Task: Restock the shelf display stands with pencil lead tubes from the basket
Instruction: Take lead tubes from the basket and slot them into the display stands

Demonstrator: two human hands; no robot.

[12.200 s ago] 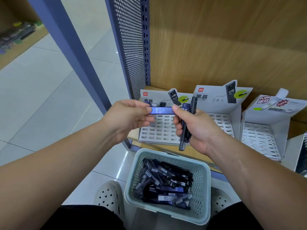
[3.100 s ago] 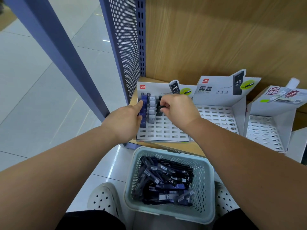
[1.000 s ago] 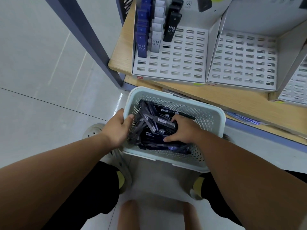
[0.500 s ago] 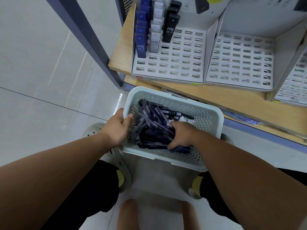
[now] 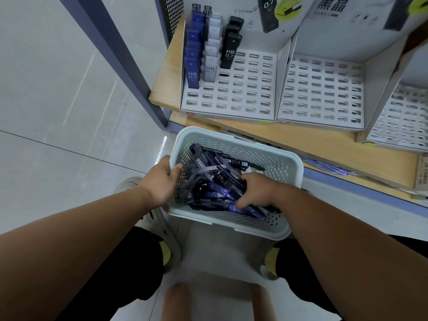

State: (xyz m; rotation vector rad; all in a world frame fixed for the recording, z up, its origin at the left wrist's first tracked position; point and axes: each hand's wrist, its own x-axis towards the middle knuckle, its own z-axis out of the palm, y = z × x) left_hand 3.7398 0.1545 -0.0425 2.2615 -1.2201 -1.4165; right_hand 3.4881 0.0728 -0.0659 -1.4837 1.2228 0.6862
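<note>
A pale grey tiled floor fills the left of the view, crossed by a dark joint line. A blue-grey metal post slants up from it. Behind the post a perforated panel closes the end of the unit. The wooden shelf runs across the upper right.

Three white cardboard display stands sit side by side on the shelf, each with a slotted base: the left stand, the middle stand and the right stand, the last cut off by the frame edge. The left stand holds stock in three columns at its left side: a blue column, a white column and a black column of three tubes. The blue and white columns overlap too tightly for a sure count, perhaps five each. The front tubes read HB 0.7.

One pale perforated basket sits below the shelf's edge, between the person's legs. It holds a loose heap of lead tubes, dark and blue, too tangled to number. The left hand grips the basket's left rim, thumb hooked over the inside. The right hand is sunk in the heap, fingers curled down among the tubes. Their tips are hidden, so I cannot tell whether they hold one. Two pale clogs show beside and under the basket.
</note>
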